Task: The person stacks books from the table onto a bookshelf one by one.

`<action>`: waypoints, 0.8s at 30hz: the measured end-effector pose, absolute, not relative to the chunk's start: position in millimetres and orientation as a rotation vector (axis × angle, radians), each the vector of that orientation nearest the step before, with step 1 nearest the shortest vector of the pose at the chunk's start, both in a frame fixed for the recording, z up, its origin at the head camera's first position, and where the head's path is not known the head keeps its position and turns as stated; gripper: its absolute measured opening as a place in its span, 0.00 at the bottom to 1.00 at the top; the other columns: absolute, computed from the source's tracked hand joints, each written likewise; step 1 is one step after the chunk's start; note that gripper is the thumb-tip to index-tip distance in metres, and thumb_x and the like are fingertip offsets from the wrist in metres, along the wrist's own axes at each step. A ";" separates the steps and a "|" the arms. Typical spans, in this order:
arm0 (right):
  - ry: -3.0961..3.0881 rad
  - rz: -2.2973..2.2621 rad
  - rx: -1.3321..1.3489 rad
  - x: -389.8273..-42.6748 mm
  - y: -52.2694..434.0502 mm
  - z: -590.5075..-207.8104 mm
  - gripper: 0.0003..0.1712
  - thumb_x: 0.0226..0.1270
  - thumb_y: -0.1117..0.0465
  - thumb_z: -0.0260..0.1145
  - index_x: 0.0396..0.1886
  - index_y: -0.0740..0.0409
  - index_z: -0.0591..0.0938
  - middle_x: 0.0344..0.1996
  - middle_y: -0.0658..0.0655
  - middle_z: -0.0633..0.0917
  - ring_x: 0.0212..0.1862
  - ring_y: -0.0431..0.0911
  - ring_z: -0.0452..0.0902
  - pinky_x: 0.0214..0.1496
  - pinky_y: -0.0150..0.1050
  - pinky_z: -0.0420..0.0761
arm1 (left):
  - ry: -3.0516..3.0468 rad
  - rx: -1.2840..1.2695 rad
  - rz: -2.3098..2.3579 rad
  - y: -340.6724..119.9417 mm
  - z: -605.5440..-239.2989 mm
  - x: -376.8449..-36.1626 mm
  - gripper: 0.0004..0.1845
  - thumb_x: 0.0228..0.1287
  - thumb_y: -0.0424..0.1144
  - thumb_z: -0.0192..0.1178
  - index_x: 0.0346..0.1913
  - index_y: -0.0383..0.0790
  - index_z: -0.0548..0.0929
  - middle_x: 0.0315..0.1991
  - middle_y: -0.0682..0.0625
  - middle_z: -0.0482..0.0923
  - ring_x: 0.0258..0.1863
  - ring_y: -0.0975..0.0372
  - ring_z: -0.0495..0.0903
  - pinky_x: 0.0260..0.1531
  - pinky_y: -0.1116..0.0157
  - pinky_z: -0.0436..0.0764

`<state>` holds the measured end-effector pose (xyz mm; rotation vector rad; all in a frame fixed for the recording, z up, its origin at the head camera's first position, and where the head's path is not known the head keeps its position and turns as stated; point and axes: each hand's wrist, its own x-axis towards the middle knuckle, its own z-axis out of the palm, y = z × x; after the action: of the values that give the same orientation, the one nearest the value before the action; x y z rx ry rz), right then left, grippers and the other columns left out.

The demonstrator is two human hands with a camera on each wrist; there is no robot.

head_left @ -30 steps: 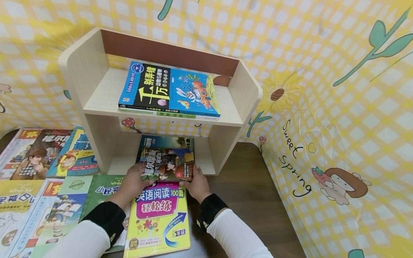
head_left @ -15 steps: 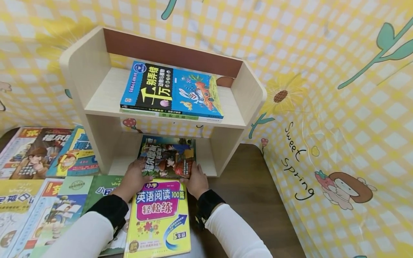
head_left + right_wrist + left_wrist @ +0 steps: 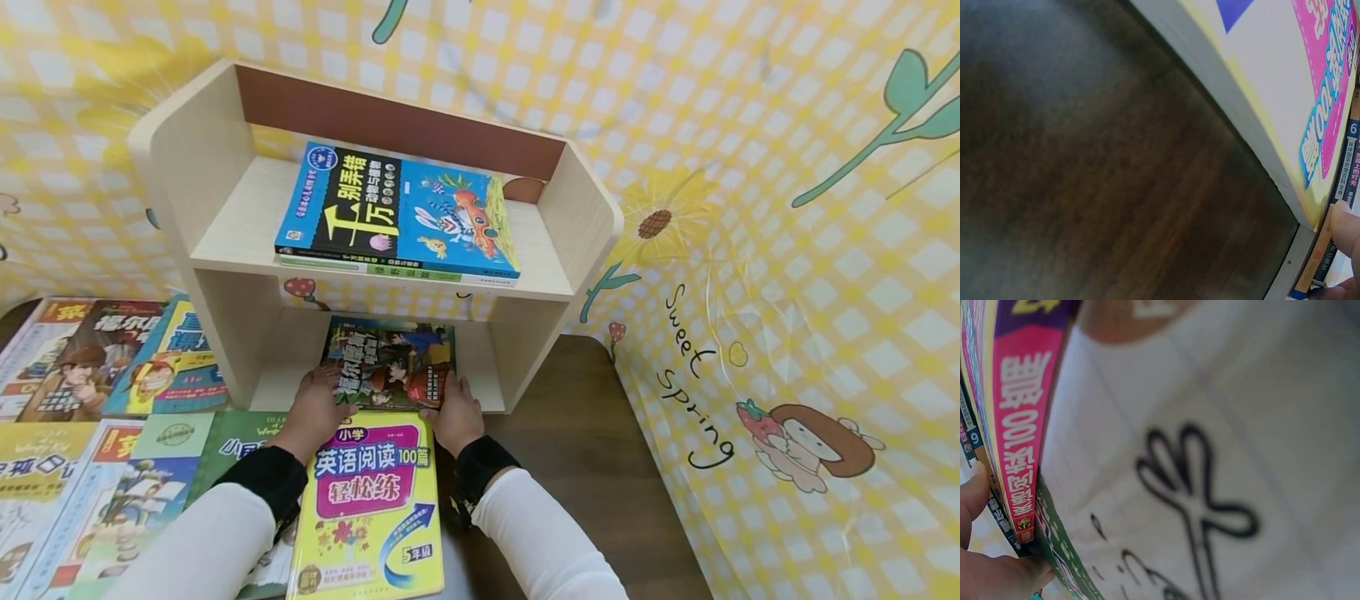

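Pale wood is making up the small two-tier shelf unit (image 3: 217, 158) that is standing on the dark worktop (image 3: 585, 450) against a yellow checked backdrop (image 3: 787, 208). Its upper tier is carrying a blue book (image 3: 397, 208) lying flat on top of at least one thinner book whose green and white edge (image 3: 405, 272) is showing beneath it. The lower compartment is taking in a detective comic book (image 3: 390, 362), lying flat with its far end under the upper board and its near edge sitting at the shelf's front lip.

Both hands are holding that comic by its near corners. The left hand (image 3: 318, 407) is gripping the near-left corner, thumb lying on the cover and fingers curling below; the left wrist view is showing fingertips (image 3: 975, 494) touching the book's edge. The right hand (image 3: 454, 412) is pinching the near-right corner in the same way, and the right wrist view is catching a fingertip (image 3: 1346, 226) against the spine stack. Both forearms are wearing white sleeves with black cuffs.

Just in front of the comic, between the two wrists, a yellow workbook (image 3: 371, 508) with a pink title panel is lying on the worktop, partly overlapping a green book (image 3: 240, 437) to its left. Further left, more picture books (image 3: 97, 367) are lying spread flat in overlapping rows beside the shelf unit.
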<state>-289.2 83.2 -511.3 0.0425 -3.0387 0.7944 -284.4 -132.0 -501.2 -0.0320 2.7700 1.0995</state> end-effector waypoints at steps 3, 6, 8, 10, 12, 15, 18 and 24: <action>-3.050 0.770 0.050 -290.3 82.7 -510.7 0.44 0.63 0.52 0.69 0.73 0.64 0.60 0.69 0.68 0.65 0.71 0.57 0.58 0.67 0.55 0.65 | 2.771 -0.036 1.090 -132.0 -503.6 -285.7 0.33 0.67 0.36 0.59 0.65 0.15 0.61 0.70 0.20 0.40 0.69 0.32 0.41 0.65 0.42 0.59; -3.053 0.749 0.062 -291.2 82.7 -509.8 0.44 0.64 0.51 0.68 0.73 0.64 0.60 0.69 0.68 0.65 0.71 0.56 0.59 0.67 0.55 0.65 | 2.777 -0.034 1.082 -132.1 -506.0 -287.5 0.33 0.67 0.35 0.59 0.65 0.15 0.60 0.70 0.21 0.40 0.70 0.33 0.40 0.66 0.41 0.57; -3.051 0.742 0.066 -292.0 82.7 -509.6 0.44 0.64 0.51 0.68 0.72 0.64 0.61 0.69 0.68 0.65 0.71 0.57 0.60 0.67 0.55 0.66 | 2.782 -0.039 1.072 -131.8 -506.7 -288.5 0.33 0.67 0.36 0.60 0.65 0.16 0.60 0.70 0.21 0.40 0.70 0.33 0.40 0.66 0.42 0.57; -3.042 0.748 0.070 -292.4 82.7 -509.6 0.44 0.63 0.52 0.69 0.72 0.65 0.61 0.68 0.69 0.66 0.70 0.57 0.61 0.66 0.55 0.67 | 2.785 -0.041 1.059 -131.9 -506.5 -289.1 0.33 0.67 0.36 0.60 0.65 0.15 0.61 0.70 0.21 0.40 0.70 0.33 0.41 0.66 0.42 0.57; -3.034 0.742 0.079 -293.2 82.4 -510.0 0.44 0.63 0.52 0.69 0.72 0.66 0.61 0.68 0.70 0.66 0.69 0.58 0.62 0.65 0.55 0.68 | 2.785 -0.045 1.053 -131.9 -505.3 -289.4 0.31 0.67 0.36 0.60 0.63 0.15 0.64 0.70 0.20 0.40 0.70 0.32 0.42 0.66 0.42 0.58; -3.024 0.727 0.086 -295.0 81.6 -510.6 0.43 0.63 0.52 0.69 0.71 0.66 0.62 0.67 0.70 0.67 0.68 0.59 0.64 0.64 0.55 0.69 | 2.794 -0.042 1.035 -132.0 -503.4 -290.3 0.31 0.67 0.36 0.60 0.62 0.15 0.65 0.69 0.19 0.41 0.69 0.32 0.42 0.66 0.41 0.57; -3.019 0.726 0.083 -296.7 80.8 -510.4 0.43 0.63 0.52 0.69 0.71 0.66 0.62 0.67 0.70 0.67 0.68 0.59 0.64 0.64 0.55 0.69 | 2.799 -0.047 1.024 -131.9 -503.1 -291.8 0.32 0.67 0.36 0.60 0.64 0.16 0.63 0.69 0.19 0.41 0.70 0.32 0.42 0.66 0.42 0.57; -3.007 0.739 0.078 -297.6 80.7 -509.3 0.43 0.63 0.53 0.70 0.71 0.66 0.62 0.67 0.70 0.67 0.67 0.59 0.66 0.64 0.55 0.69 | 2.775 -0.061 1.033 -130.1 -501.5 -294.6 0.33 0.68 0.36 0.59 0.66 0.17 0.60 0.70 0.20 0.39 0.70 0.33 0.40 0.67 0.42 0.56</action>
<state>-297.6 80.7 -509.3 0.0775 -3.0070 0.7392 -294.6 -130.1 -501.5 -0.0614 2.7754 1.0328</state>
